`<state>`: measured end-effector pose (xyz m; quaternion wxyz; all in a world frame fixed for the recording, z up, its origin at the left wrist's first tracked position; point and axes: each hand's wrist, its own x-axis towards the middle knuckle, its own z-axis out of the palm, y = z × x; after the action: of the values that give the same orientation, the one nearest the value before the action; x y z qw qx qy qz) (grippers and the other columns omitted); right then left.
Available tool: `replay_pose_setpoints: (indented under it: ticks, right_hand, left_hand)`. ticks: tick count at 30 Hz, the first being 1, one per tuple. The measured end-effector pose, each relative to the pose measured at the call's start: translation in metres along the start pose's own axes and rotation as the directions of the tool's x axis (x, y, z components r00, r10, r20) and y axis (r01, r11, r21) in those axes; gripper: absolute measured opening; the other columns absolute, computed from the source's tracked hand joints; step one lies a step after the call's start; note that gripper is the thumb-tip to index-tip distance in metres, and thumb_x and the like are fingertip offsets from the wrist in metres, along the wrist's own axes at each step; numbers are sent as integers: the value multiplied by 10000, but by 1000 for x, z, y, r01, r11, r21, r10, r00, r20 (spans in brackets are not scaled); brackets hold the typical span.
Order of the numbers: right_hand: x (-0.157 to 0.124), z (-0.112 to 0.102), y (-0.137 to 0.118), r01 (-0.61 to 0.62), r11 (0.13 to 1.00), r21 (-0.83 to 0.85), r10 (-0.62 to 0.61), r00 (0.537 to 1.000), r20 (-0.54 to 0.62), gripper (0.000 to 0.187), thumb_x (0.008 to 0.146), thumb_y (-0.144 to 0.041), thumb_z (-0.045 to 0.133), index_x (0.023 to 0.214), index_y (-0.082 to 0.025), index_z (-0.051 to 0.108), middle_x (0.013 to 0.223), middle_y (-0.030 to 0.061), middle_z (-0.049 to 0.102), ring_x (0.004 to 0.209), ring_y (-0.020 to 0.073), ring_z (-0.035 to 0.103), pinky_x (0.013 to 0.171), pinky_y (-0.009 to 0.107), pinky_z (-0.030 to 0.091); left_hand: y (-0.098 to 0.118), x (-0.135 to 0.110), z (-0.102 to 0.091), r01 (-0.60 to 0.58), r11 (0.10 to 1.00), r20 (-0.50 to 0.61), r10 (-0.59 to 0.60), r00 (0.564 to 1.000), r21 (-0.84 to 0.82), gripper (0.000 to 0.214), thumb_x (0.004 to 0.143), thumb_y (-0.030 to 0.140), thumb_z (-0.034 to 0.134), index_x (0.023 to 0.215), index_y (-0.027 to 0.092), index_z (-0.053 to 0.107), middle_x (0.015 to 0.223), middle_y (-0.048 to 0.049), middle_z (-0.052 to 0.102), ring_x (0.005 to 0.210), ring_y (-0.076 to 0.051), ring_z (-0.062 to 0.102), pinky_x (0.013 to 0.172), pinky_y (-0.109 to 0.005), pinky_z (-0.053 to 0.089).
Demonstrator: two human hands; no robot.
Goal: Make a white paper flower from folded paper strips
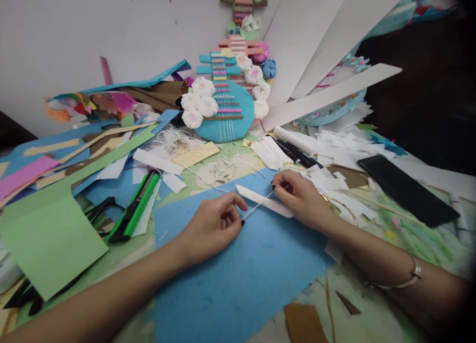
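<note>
White thread (256, 207) is stretched taut between both hands over the blue sheet (241, 278). Left hand (215, 226) is closed, thumb and forefinger pinching the thread's lower end. Right hand (302, 197), at 2 o'clock from the left, is closed on the upper end in the same way. The paper strip (247, 193) lies flat under the thread and reaches beneath the right hand. The green utility knife (136, 209) lies at 9 o'clock of the left hand, well apart. The black phone (407, 190) lies at 3 o'clock of the right hand.

Blue sheet (238, 273) — green card (48, 239), white strip (260, 200), black phone (407, 188).
</note>
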<state>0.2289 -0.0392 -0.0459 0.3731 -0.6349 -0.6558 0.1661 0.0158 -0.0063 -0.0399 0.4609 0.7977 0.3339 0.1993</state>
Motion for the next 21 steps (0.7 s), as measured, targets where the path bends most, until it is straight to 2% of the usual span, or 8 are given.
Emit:
replay_pose_setpoints:
  ticks: [4,6,9,13,17,21]
  right_hand:
    - [1,-1,2,34,999,12,-34,999,0,59,738,-162,474,682,-174,490,697,1,503,631,116,452,585,253,344]
    - [-1,-1,1,8,997,74,-10,1000,21,46,750,-185,482,712,-176,505,677,-6,512,598,108,455,552,243,345]
    - [-4,-1,-3,-95,970,223,65,988,137,51,790,-223,476,785,-184,509,597,-36,512,499,89,461,475,219,336]
    - [-7,0,-8,-120,937,328,27,962,273,38,810,-215,473,804,-186,497,659,-34,574,448,63,514,448,198,363]
    - [-9,3,-9,-131,934,331,22,949,314,28,832,-209,445,826,-195,468,645,-44,589,404,60,517,418,188,345]
    - [-8,2,-12,-86,974,209,18,952,306,52,831,-186,437,782,-199,446,522,-78,522,373,58,465,455,192,342]
  left_hand:
    - [5,0,-1,1,996,38,-5,999,94,221,696,92,477,866,156,602,534,67,448,468,-60,363,462,-175,291]
    - [7,0,-1,12,989,39,-18,999,144,207,700,104,480,846,155,618,518,66,438,468,-64,361,465,-179,290]
    - [8,-1,-1,-10,977,48,0,999,214,150,757,177,495,815,161,633,504,60,424,467,-71,357,466,-184,278]
    - [7,-1,0,-81,965,80,63,995,249,257,850,292,441,698,156,596,538,39,454,512,-80,385,497,-193,285]
    - [6,-1,2,-117,952,72,101,992,283,291,845,258,416,579,155,477,507,49,373,503,-77,337,500,-200,261]
    - [5,-2,5,-124,929,66,107,992,350,252,761,171,427,517,165,363,490,56,290,482,-72,275,497,-214,220]
